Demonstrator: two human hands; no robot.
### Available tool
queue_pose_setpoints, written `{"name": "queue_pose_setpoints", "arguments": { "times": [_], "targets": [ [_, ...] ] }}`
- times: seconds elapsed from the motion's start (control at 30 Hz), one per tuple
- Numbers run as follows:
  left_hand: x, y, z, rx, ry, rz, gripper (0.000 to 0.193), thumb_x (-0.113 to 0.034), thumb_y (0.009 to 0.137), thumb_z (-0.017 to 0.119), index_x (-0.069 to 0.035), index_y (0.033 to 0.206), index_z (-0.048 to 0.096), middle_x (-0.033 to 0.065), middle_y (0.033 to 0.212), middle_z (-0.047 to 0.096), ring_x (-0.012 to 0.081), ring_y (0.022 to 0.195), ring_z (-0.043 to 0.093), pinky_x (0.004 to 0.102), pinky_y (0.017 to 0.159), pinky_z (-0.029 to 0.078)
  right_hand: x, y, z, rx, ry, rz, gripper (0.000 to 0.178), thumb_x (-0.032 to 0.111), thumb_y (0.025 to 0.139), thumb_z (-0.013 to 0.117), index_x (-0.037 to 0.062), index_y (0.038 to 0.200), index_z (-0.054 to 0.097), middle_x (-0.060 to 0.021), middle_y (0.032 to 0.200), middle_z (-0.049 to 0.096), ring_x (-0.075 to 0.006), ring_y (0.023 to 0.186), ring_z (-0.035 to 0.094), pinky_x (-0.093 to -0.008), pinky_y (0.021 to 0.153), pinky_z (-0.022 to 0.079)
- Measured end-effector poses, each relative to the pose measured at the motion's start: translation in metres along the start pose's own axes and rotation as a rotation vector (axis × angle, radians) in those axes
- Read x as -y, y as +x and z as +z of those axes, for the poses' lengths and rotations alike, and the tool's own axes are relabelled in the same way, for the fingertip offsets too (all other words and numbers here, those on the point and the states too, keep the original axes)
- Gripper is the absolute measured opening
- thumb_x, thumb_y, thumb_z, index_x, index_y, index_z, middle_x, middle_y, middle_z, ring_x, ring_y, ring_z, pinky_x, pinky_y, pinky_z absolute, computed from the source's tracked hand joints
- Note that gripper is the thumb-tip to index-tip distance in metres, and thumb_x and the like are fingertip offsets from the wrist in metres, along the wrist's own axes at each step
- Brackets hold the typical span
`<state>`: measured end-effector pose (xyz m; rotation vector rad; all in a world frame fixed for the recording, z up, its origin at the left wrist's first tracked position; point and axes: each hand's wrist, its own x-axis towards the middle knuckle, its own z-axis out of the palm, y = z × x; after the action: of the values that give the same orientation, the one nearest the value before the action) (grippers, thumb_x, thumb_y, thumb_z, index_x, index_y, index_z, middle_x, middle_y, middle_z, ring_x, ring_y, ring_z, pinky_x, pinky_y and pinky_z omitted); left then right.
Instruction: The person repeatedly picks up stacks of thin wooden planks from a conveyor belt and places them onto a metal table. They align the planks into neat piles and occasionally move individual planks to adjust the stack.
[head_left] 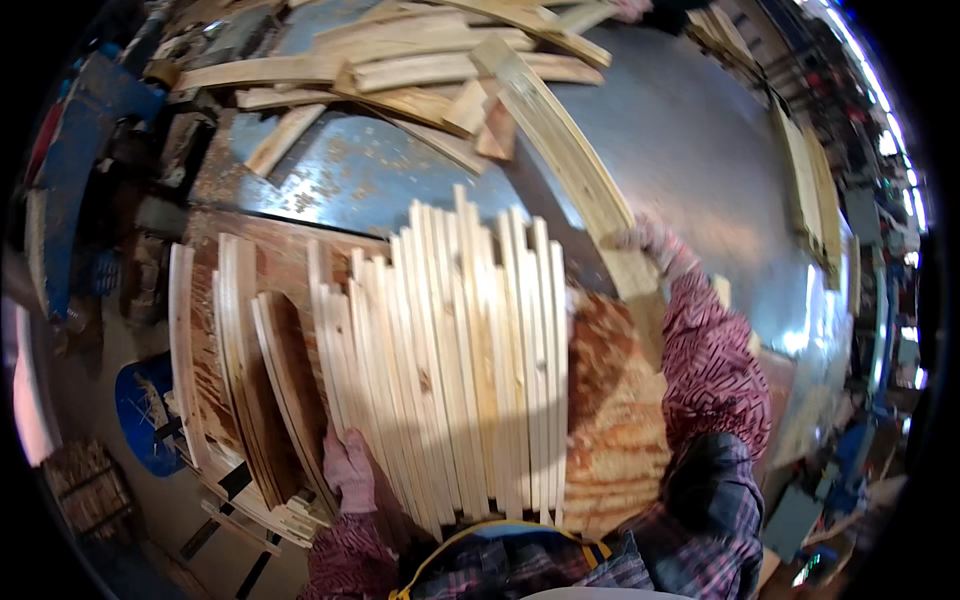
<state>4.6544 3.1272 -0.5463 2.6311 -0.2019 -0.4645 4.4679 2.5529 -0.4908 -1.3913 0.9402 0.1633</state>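
Observation:
A row of narrow pale wooden strips (460, 370) stands side by side in front of me, their far ends uneven. At the row's near left, my gloved left hand (348, 472) is closed around the outermost wooden strip (328, 340), partly hiding its near end. Off to the right, my gloved right hand (655, 245) grips the edge of a long wooden board (562, 140). That board slants from the far pile toward me, its near part lying over the brown plywood. Patterned sleeves cover both forearms.
Loose boards (420, 70) lie piled on the far side of the metal table (700, 150). More boards (240, 370) stand left of the row on stained plywood (615, 430). A blue bin (150, 415) is at the left. Part of another person's hand (630, 8) shows at the far edge.

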Motion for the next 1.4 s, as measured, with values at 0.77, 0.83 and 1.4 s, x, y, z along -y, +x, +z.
{"name": "queue_pose_setpoints", "arguments": {
  "times": [0.77, 0.83, 1.4],
  "targets": [
    [-0.125, 0.015, 0.018, -0.051, 0.497, 0.641, 0.056, -0.041, 0.092, 0.065, -0.006, 0.135, 0.056, 0.0179, 0.137, 0.055, 0.0284, 0.124, 0.054, 0.0418, 0.104, 0.045, -0.257, -0.247, 0.11, -0.238, 0.451, 0.088, 0.043, 0.023, 0.083, 0.081, 0.0035, 0.119, 0.067, -0.0049, 0.106, 0.071, -0.0127, 0.097, 0.064, -0.0292, 0.087, 0.051],
    [-0.181, -0.011, 0.023, -0.173, 0.502, 0.808, 0.055, -0.039, 0.091, 0.065, -0.003, 0.132, 0.057, 0.0194, 0.136, 0.055, 0.0305, 0.125, 0.054, 0.0414, 0.106, 0.045, -0.225, -0.272, 0.091, -0.21, 0.355, 0.026, 0.039, 0.015, 0.085, 0.077, 0.0032, 0.121, 0.067, -0.0083, 0.114, 0.07, -0.0151, 0.099, 0.066, -0.03, 0.09, 0.051],
    [-0.22, -0.051, -0.088, 0.376, 0.228, 0.876, 0.077, -0.058, 0.065, 0.081, -0.011, 0.121, 0.057, 0.0143, 0.117, 0.061, 0.0277, 0.102, 0.063, 0.0403, 0.091, 0.053, -0.27, -0.281, 0.105, -0.541, 0.056, 0.055, 0.041, 0.037, 0.095, 0.066, 0.0004, 0.113, 0.062, -0.0039, 0.083, 0.061, -0.0154, 0.069, 0.056, -0.0328, 0.061, 0.048]
  ]
}}
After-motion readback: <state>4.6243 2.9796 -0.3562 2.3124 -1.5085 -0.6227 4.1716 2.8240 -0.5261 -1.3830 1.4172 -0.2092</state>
